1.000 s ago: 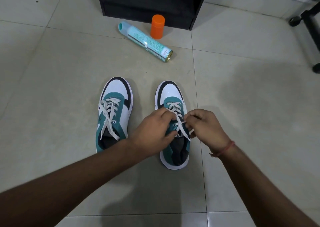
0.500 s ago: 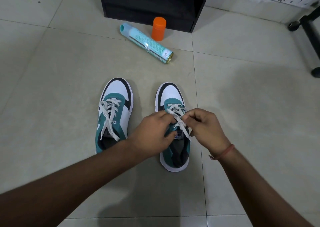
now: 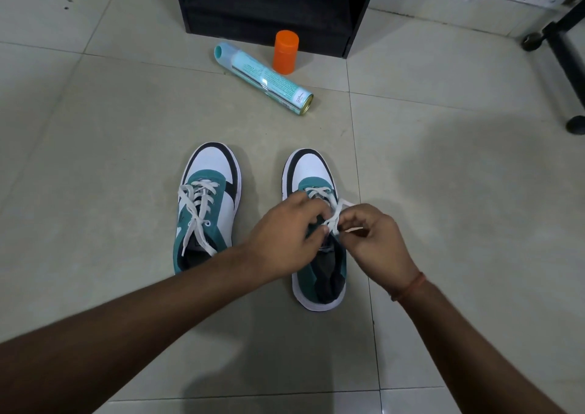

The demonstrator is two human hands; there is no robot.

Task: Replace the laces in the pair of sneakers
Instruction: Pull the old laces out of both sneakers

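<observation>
From the head view, the left hand (image 3: 285,236) curls over the lacing of the right-side sneaker (image 3: 316,223), its fingers bent round the tongue area and touching the white lace (image 3: 332,217). The right hand (image 3: 373,239) pinches that same lace between thumb and fingertips, a loose end showing just beside it. Two sneakers stand side by side on the tiled floor (image 3: 95,160); the left-side sneaker (image 3: 205,204) has its own white lace (image 3: 198,211) threaded and hanging loose. Beyond them lie one teal spray can (image 3: 262,79) on its side and one orange cap (image 3: 286,52) upright, near a black cabinet (image 3: 269,2)
</observation>
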